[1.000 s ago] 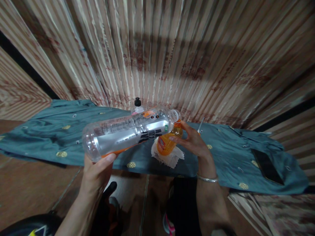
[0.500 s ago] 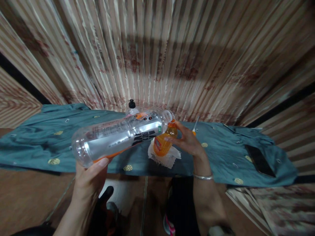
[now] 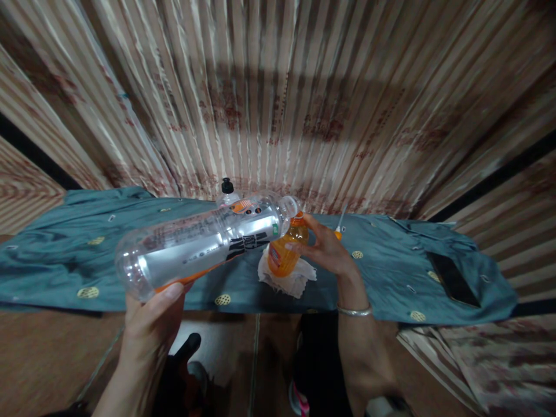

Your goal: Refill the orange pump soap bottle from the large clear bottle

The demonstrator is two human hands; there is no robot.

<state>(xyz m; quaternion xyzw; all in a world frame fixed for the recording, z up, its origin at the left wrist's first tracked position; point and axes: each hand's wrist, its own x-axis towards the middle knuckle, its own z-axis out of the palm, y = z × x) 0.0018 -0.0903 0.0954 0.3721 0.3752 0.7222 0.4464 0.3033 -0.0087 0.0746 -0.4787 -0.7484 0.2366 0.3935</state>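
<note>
My left hand [image 3: 150,315] grips the base of a large clear plastic bottle [image 3: 204,243] with a silver and black label, held tipped almost level, its open mouth right over the neck of a small orange bottle [image 3: 285,252]. My right hand [image 3: 324,249] holds that small bottle, which is nearly full of orange liquid and stands tilted on a crumpled white tissue [image 3: 289,278]. Both rest above a teal cloth [image 3: 78,255] with gold dots spread over a low table.
A small bottle with a black cap [image 3: 227,190] stands behind the large one. A thin white stick with an orange tip [image 3: 340,223] lies by my right hand. A dark phone [image 3: 452,278] lies on the cloth at right. Striped curtain behind; floor below.
The view has drifted, so everything sits a little more to the left. The large bottle stays tipped over the small one; both hands keep their grip.
</note>
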